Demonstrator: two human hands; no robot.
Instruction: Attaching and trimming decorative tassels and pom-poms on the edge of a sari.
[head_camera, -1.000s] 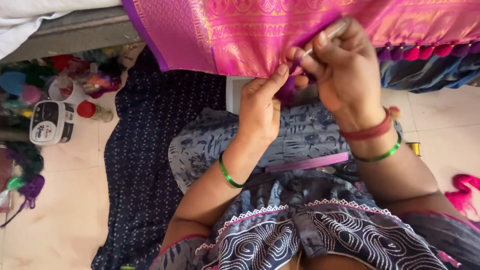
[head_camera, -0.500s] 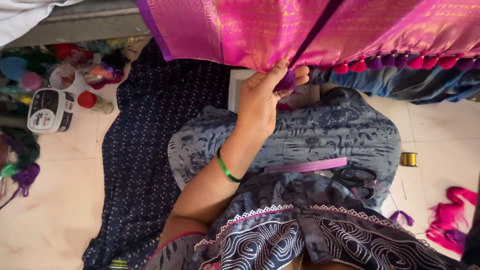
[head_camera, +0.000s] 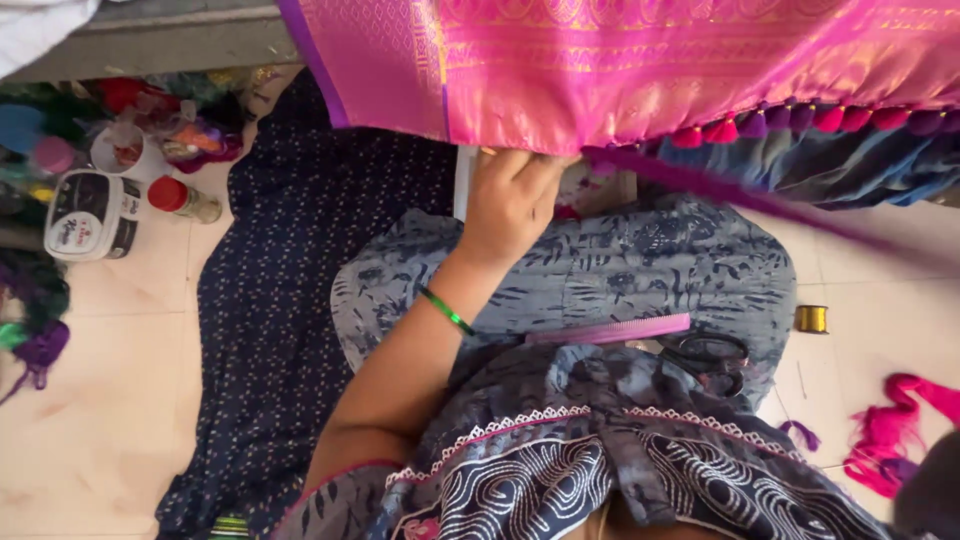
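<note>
Where the pink silk sari (head_camera: 640, 70) hangs down from the ledge at the top of the view, left hand (head_camera: 510, 200) raised to its lower edge, fingertips tucked up under the cloth and so hidden; pinched on the hem or merely pressed against it, cannot tell. Green bangle (head_camera: 447, 310) on that wrist. Right hand nowhere in view, off past the right edge by the look of it. From just right of the left hand, purple thread (head_camera: 740, 195) stretched taut, slanting down and rightward, blurred, long axis running away from the hem toward the lower right. Row of pink and purple tassels (head_camera: 800, 122) strung along the hem to the right of the hand, so worked edge lying rightward and slightly up from the fingers. On the lap, below the hand: pink comb (head_camera: 610, 330) lying crosswise, black scissors (head_camera: 712, 357) just beside its right end. Gold thread spool (head_camera: 811, 319) on the floor tiles further right, loose pink threads (head_camera: 890, 430) beyond. Far left, small red-capped bottle (head_camera: 180, 198) among tangled coloured yarn.
</note>
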